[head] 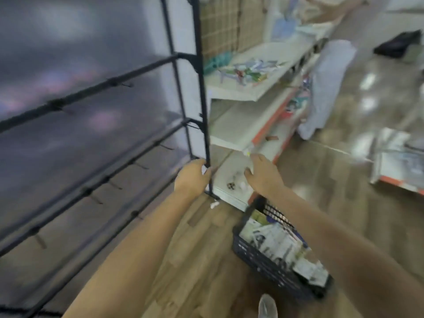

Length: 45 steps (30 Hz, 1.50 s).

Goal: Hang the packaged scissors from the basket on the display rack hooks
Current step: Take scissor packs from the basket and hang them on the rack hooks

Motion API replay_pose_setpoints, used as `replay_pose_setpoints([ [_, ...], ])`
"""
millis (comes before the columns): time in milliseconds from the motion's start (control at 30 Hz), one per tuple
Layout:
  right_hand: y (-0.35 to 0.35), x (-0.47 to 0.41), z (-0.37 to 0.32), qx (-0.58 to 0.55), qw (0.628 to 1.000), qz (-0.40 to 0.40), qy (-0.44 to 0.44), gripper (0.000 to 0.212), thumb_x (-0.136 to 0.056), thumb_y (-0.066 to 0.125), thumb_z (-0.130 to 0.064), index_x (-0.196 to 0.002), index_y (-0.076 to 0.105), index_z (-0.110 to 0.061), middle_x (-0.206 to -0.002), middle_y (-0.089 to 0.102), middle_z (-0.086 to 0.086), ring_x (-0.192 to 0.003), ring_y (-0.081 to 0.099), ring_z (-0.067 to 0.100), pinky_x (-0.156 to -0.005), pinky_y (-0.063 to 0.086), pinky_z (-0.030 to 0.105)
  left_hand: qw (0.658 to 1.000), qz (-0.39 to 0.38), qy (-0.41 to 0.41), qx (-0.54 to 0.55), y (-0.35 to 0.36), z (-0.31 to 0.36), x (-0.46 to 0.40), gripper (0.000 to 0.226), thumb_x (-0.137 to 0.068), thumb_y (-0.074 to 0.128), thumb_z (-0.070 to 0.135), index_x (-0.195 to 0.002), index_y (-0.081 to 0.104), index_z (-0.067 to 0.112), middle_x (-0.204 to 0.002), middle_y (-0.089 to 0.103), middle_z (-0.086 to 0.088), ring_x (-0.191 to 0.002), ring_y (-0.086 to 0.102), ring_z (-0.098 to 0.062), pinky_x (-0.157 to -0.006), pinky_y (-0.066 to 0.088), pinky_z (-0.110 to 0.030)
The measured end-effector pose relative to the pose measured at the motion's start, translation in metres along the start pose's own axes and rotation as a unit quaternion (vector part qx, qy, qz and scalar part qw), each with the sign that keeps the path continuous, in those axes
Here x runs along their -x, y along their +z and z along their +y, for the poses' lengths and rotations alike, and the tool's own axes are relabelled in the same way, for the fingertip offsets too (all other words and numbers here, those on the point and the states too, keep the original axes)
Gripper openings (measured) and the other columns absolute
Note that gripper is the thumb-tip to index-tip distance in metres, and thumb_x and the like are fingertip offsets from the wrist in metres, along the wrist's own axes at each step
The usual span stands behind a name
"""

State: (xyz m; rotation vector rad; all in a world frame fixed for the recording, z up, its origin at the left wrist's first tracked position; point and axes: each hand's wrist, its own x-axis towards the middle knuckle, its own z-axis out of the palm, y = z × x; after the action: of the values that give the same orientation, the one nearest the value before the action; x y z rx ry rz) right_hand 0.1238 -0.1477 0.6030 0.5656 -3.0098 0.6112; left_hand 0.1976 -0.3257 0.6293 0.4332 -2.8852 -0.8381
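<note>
The black display rack (pixel 203 92) fills the left, with crossbars carrying short hooks (pixel 165 147) in front of a grey translucent panel; the hooks I can see are bare. My left hand (pixel 193 176) is closed around the rack's front upright post near its foot. My right hand (pixel 263 174) hovers just right of it with fingers apart, its back to me, in front of a white shelf; nothing shows in it. A dark plastic basket (pixel 261 260) stands on the wooden floor under my right forearm, holding several packaged scissors (pixel 283 247). The whole view is motion-blurred.
White store shelving (pixel 234 131) with orange trim stands right behind the rack, loose packets on its upper shelf. Another person in light clothes (pixel 328 88) stands at that shelving. A low display unit (pixel 399 157) lies at the right, a black bag (pixel 399 43) beyond. My shoe (pixel 267 306) is below.
</note>
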Motion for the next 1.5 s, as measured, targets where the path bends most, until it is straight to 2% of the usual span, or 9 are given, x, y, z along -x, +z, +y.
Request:
replay_pose_setpoints([
  [300,0.008,0.015,0.203,-0.024,0.983,-0.052,0.177,0.043,-0.098,0.042,-0.020,-0.137,0.037,-0.002,-0.137,0.043,0.016,-0.119,0.046,0.031,-0.094,0.040,0.036,0.988,-0.156,0.013,-0.014,0.170,0.098,-0.060,0.039,-0.096,0.047,0.030,-0.128,0.053,0.008,-0.132,0.055,-0.012,-0.122,0.049,-0.029,-0.094,0.037,-0.031],
  [467,0.045,0.044,0.304,-0.032,0.955,-0.075,0.286,0.039,-0.097,0.041,-0.020,-0.132,0.042,-0.003,-0.127,0.050,0.014,-0.111,0.050,0.028,-0.087,0.042,0.035,0.970,-0.236,0.039,-0.033,0.270,0.127,-0.066,0.032,-0.096,0.048,0.027,-0.110,0.059,0.001,-0.111,0.062,-0.018,-0.105,0.055,-0.034,-0.067,0.027,-0.029],
  [567,0.077,0.066,0.353,-0.054,0.932,-0.075,0.349,0.040,-0.095,0.042,-0.019,-0.133,0.043,-0.006,-0.134,0.047,0.010,-0.119,0.047,0.024,-0.094,0.043,0.034,0.955,-0.292,0.037,-0.036,0.331,0.125,-0.062,0.040,-0.097,0.046,0.030,-0.130,0.052,0.008,-0.132,0.054,-0.010,-0.119,0.050,-0.027,-0.092,0.040,-0.033],
  [667,0.119,0.087,0.392,-0.057,0.924,-0.066,0.373,0.027,-0.091,0.043,-0.019,-0.116,0.053,-0.013,-0.117,0.056,0.003,-0.108,0.052,0.019,-0.077,0.040,0.027,0.932,-0.338,0.094,-0.093,0.391,0.115,-0.061,0.034,-0.097,0.044,0.030,-0.120,0.056,0.007,-0.124,0.058,-0.009,-0.112,0.053,-0.026,-0.090,0.044,-0.037],
  [867,0.215,0.118,0.430,-0.091,0.904,-0.071,0.413,0.009,-0.089,0.047,-0.016,-0.096,0.052,-0.018,-0.096,0.054,-0.001,-0.085,0.053,0.015,-0.062,0.040,0.029,0.885,-0.417,0.151,-0.144,0.501,0.071,-0.053,0.019,-0.098,0.041,0.026,-0.085,0.045,0.013,-0.093,0.052,-0.005,-0.096,0.055,-0.027,-0.075,0.043,-0.038],
  [1100,0.330,0.127,0.446,-0.152,0.868,-0.130,0.455,0.041,-0.096,0.043,-0.018,-0.136,0.041,-0.013,-0.134,0.046,0.003,-0.120,0.045,0.019,-0.093,0.042,0.032,0.857,-0.476,0.115,-0.159,0.607,-0.002,-0.047,0.030,-0.099,0.042,0.028,-0.117,0.054,0.008,-0.115,0.054,-0.006,-0.110,0.050,-0.023,-0.088,0.043,-0.035],
  [1200,0.372,0.116,0.454,-0.183,0.857,-0.141,0.461,0.050,-0.099,0.041,-0.021,-0.146,0.028,-0.011,-0.146,0.036,0.005,-0.133,0.035,0.018,-0.106,0.030,0.028,0.861,-0.478,0.085,-0.154,0.647,-0.028,-0.051,0.020,-0.099,0.042,0.026,-0.097,0.052,0.009,-0.098,0.050,-0.007,-0.102,0.053,-0.027,-0.074,0.039,-0.032],
  [1367,0.437,0.088,0.471,-0.258,0.829,-0.125,0.480,0.043,-0.097,0.046,-0.025,-0.137,0.041,-0.013,-0.134,0.047,0.002,-0.125,0.044,0.019,-0.099,0.036,0.029,0.874,-0.460,0.054,-0.147,0.704,-0.053,-0.071,0.030,-0.100,0.039,0.020,-0.121,0.051,0.002,-0.122,0.050,-0.013,-0.108,0.050,-0.027,-0.086,0.041,-0.033],
  [1500,0.477,0.069,0.489,-0.295,0.802,-0.112,0.507,0.045,-0.093,0.053,-0.035,-0.131,0.046,-0.013,-0.126,0.052,0.002,-0.117,0.050,0.020,-0.095,0.042,0.031,0.894,-0.430,0.023,-0.123,0.737,-0.068,-0.085,0.023,-0.099,0.041,0.016,-0.112,0.054,0.003,-0.116,0.051,-0.012,-0.101,0.051,-0.028,-0.085,0.043,-0.037],
])
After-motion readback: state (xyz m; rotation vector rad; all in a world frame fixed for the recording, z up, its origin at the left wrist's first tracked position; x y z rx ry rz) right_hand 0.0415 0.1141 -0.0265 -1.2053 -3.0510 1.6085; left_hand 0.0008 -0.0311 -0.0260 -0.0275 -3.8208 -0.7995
